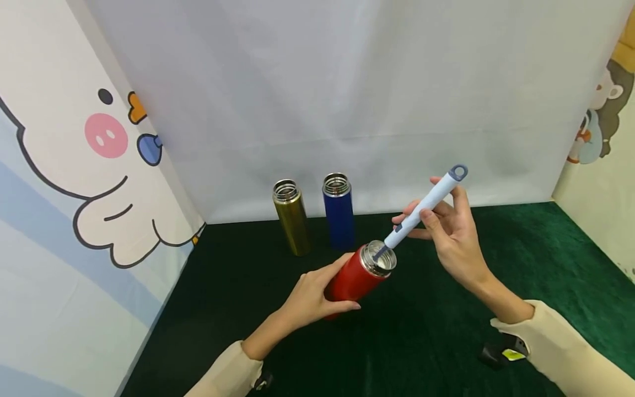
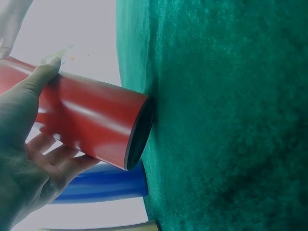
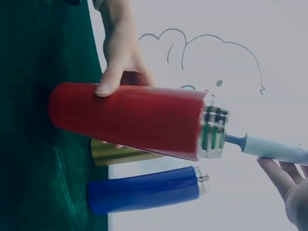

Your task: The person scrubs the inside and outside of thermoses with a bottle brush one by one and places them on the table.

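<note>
My left hand [image 1: 308, 298] grips a red metal bottle [image 1: 353, 281] round its body. The bottle is lidless and leans to the right, its steel mouth facing up toward the right hand. In the left wrist view the black base of the red bottle [image 2: 101, 118] appears lifted off the green cloth. My right hand [image 1: 457, 242] pinches the light blue handle of a bottle brush [image 1: 426, 207] between thumb and fingers. The brush's dark neck goes into the bottle's mouth; its head is mostly hidden inside, with something whitish showing there.
Behind the hands stand two more lidless bottles, a gold one [image 1: 291, 223] and a blue one [image 1: 339, 218], upright and side by side. Dark green cloth [image 1: 421, 342] covers the table. A pale curtain [image 1: 317, 82] hangs at the back, and cartoon-printed walls [image 1: 59, 220] flank it.
</note>
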A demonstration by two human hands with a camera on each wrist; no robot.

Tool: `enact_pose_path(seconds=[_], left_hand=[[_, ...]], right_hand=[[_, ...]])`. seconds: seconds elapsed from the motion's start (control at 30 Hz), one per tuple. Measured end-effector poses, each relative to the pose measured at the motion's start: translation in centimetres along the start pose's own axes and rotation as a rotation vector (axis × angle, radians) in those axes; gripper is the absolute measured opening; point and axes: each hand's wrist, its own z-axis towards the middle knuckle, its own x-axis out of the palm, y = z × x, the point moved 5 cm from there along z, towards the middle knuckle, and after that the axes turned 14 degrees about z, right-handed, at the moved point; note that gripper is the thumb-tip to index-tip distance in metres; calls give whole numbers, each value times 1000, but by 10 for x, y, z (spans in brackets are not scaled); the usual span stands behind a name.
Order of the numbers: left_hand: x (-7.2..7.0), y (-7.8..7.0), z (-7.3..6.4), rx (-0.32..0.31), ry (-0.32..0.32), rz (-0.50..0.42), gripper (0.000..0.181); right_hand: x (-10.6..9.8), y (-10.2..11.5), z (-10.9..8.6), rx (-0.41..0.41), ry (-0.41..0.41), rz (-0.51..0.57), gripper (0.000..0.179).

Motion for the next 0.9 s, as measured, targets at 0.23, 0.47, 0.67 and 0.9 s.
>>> enact_pose_path(seconds=[0.23, 0.47, 0.67, 0.9], left_hand=[[-1, -1, -2, 13, -21, 7, 94], [-2, 0, -4, 5, -19, -19, 94], [-2, -1, -3, 18, -17, -29, 93], [-1, 1, -2, 5, 8, -24, 93]], right_hand=[[-1, 13, 4, -49, 54, 103, 50], [-6, 26, 10, -91, 28, 131, 50], [-10, 34, 13, -112, -4, 186, 49], [-17, 40, 13, -147, -85, 218, 47]])
